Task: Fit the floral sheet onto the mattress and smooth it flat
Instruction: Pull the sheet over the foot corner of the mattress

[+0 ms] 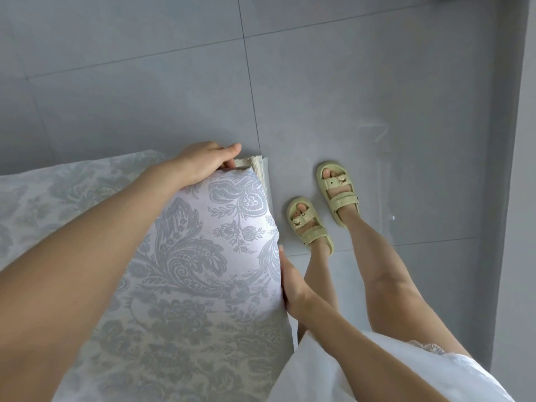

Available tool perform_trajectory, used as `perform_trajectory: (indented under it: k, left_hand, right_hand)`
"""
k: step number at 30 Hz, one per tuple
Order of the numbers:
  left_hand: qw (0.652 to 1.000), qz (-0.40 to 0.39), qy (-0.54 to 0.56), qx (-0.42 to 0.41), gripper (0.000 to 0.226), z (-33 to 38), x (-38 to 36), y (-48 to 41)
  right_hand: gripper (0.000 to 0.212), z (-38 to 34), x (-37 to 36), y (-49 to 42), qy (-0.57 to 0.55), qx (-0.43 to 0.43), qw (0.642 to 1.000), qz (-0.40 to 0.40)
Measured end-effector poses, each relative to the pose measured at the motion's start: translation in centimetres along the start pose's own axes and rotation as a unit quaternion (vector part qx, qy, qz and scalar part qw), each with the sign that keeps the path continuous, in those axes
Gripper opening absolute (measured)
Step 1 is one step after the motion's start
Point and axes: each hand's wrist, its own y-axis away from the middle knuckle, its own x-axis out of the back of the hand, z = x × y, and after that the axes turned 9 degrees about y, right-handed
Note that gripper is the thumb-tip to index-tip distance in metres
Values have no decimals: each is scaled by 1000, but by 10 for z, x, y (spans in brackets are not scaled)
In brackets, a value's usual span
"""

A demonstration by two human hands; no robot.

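The floral sheet, pale lilac with grey-blue flowers, covers the mattress across the lower left. At the far corner a bare cream strip of mattress shows past the sheet's edge. My left hand grips the sheet at that corner, fingers curled over the far edge. My right hand is pressed against the sheet's right side edge, fingers tucked down along the mattress side; its fingertips are hidden.
Grey tiled floor surrounds the bed corner. My feet in pale green sandals stand just right of the mattress. A grey wall or door edge runs down the right side. My white garment hangs at lower right.
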Motion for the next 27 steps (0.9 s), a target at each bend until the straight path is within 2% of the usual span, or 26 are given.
perform_trajectory:
  k: [3, 6, 8, 9, 11, 14, 18, 21, 23, 25, 27]
  left_hand:
    - [1000, 8, 19, -20, 47, 3, 3, 4]
    - [995, 54, 25, -86, 39, 5, 5, 15]
    - [983, 102, -19, -151, 44, 12, 4, 26]
    - [974, 116, -47, -189, 50, 16, 0, 31]
    - [964, 111, -85, -226, 59, 21, -8, 37]
    - [971, 88, -114, -193, 59, 19, -22, 39]
    - [939, 142, -195, -246, 66, 13, -35, 30]
    - [942, 150, -206, -218, 61, 12, -39, 22]
    - [947, 150, -212, -188, 55, 12, -40, 19]
    - [954, 135, -209, -165, 51, 15, -41, 21]
    - [965, 121, -165, -164, 46, 18, -39, 28]
  right_hand:
    - [70, -6, 8, -9, -8, -14, 1000, 27]
    - [71, 9, 30, 7, -16, 2, 981, 195]
    - [68, 26, 44, 15, -21, -1, 968, 249]
    - [68, 34, 47, 17, -17, -16, 971, 240]
    - [69, 47, 44, 15, -17, -53, 985, 166]
    - [71, 50, 31, 9, -12, -86, 994, 60]
    - [65, 36, 16, -3, -12, -75, 997, -16]
    - [59, 26, 16, -17, 25, -67, 997, -32]
    - [66, 22, 22, -20, 75, -72, 994, -32]
    - [79, 16, 31, -12, 136, -86, 987, 17]
    - [82, 8, 37, 0, 203, -71, 971, 105]
